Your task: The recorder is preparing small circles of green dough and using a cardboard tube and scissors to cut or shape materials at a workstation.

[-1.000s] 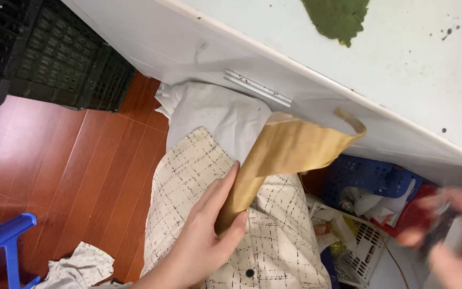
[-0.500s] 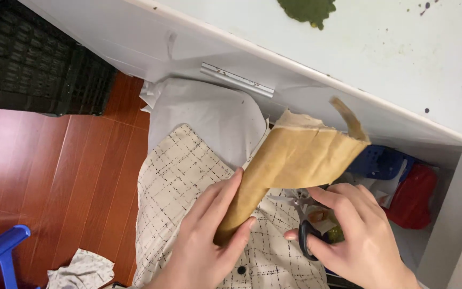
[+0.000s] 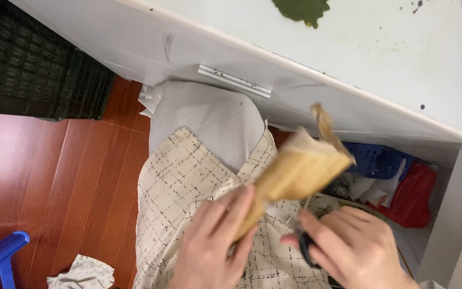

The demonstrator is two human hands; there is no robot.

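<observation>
- The white table (image 3: 380, 64) fills the top of the view, its surface spotted with dark green blots, and a metal handle (image 3: 233, 80) sits on its front edge.
- Below the table, a cream plaid garment (image 3: 188, 182) with a plain grey lining spreads over the person's lap, above the red wooden floor (image 3: 54, 176).
- A black crate (image 3: 28, 59) stands on the floor to the left of the table, well apart from the garment.
- Under the table's right end lies a blue basket (image 3: 378, 160) with red cloth and paper scraps beside it.
- The tan fabric piece (image 3: 295, 171) rises blurred from the garment toward the table edge, tilted up to the right.
- The left hand (image 3: 215, 241) is closed around the lower end of the tan fabric piece, fingers wrapped over it, so most of the piece stands beyond the grip.
- The right hand (image 3: 354, 251) sits just right of that lower end, curled around a dark object (image 3: 307, 249), too blurred to identify; it does not clearly touch the tan piece.
</observation>
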